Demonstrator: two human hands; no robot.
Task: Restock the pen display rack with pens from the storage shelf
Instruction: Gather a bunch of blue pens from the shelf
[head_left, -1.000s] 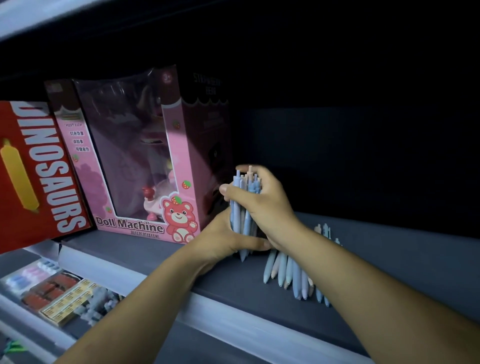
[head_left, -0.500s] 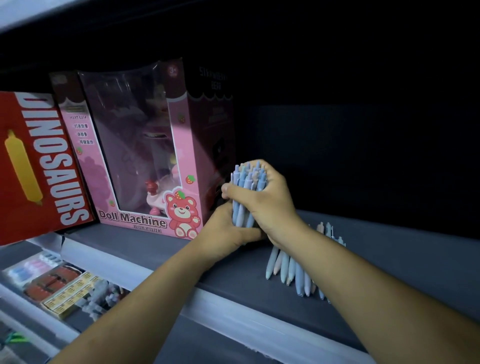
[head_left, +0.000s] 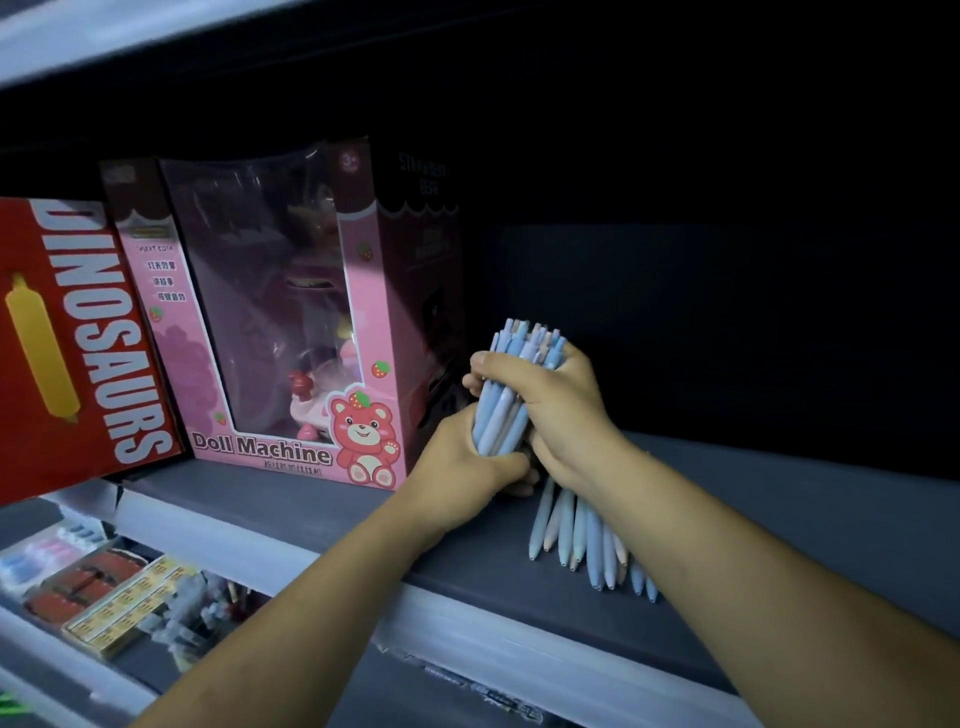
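Head camera is taking in the storage shelf (head_left: 311, 499), a flat, dark grey board with a pale, smooth front lip, running from lower left to right under a black recess. At its left end a glossy red cardboard box (head_left: 78, 353) printed DINOSAURS in white block letters is leaning over the edge. Just beside it a pink Doll Machine box (head_left: 270, 322) is standing upright, with a clear plastic window and a cartoon bear at its front corner. On the lower shelf (head_left: 47, 670), small packets (head_left: 119, 603) are lying in blurry rows; I cannot tell what they are.

I am reaching both bare arms onto the board. My right hand (head_left: 566, 415) is wrapping round the upper part of a bundle of pens (head_left: 511, 384), fingers curled tight and thumb lying across the front. My left hand (head_left: 462, 467) is clamping the bundle's lower end from the left, fingers closed round it. The bundle is standing nearly upright just right of the pink box, with its button ends sticking out above my right fist. The barrels are slim, round and matte, mostly pastel blue with a few peach.

More loose pens (head_left: 587, 535) of the same kind are lying flat on the board, fanned out partly under my right wrist, tapered tips pointing toward the front lip.
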